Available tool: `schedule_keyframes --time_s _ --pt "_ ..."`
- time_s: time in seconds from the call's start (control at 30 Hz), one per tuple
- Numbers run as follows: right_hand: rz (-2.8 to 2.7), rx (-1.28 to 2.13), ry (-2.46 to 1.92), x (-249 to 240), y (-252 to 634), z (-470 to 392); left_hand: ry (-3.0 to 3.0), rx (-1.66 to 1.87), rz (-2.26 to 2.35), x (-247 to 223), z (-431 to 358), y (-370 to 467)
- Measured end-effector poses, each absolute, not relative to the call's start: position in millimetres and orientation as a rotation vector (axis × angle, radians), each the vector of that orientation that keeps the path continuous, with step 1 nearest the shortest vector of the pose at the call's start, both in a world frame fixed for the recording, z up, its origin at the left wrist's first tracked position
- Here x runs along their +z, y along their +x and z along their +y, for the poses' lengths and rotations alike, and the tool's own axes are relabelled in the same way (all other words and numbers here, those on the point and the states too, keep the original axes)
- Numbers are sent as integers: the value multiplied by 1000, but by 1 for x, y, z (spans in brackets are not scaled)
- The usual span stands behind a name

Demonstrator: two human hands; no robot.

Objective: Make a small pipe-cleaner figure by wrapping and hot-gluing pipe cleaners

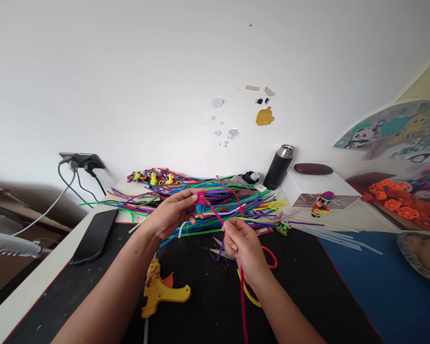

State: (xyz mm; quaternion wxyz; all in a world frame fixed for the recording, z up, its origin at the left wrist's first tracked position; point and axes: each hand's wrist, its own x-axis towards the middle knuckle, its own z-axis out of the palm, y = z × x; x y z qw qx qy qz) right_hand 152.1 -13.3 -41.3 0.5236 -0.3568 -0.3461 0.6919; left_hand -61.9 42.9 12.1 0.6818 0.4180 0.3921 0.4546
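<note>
My left hand [177, 210] pinches a small pink and blue pipe-cleaner piece [200, 202] between thumb and fingers, raised over the mat. To its right, my right hand [242, 243] is closed on a long pink pipe cleaner [243, 306]. One end of it points up toward the small piece, and the tail hangs down past my wrist. The two pieces appear slightly apart. Under my right hand lie scissors [270, 257] with a red and a yellow handle, partly hidden. A yellow glue gun [165, 290] rests on the mat below my left hand.
Many coloured pipe cleaners [215, 224] spread along the back of the black mat [294, 291]. Small figures [152, 177] stand behind them. A black flask [278, 167] and a white box [297, 188] are at the back right. A phone [95, 235] lies at left.
</note>
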Motion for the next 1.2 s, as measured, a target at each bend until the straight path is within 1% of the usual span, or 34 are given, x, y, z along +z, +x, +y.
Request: schedule_keyframes --time_s 0.33,0.8,1.07,1.2 --pt "-826 1626 -867 -41 153 -12 941 1039 954 19 39 -60" --pt "-830 1621 -852 -45 155 -14 821 1042 813 8 46 -61" --pt "-839 1592 -879 -41 151 -12 929 1045 908 4 43 -55" --pt "-875 1582 -881 -40 150 -13 1040 1022 988 9 39 -50"
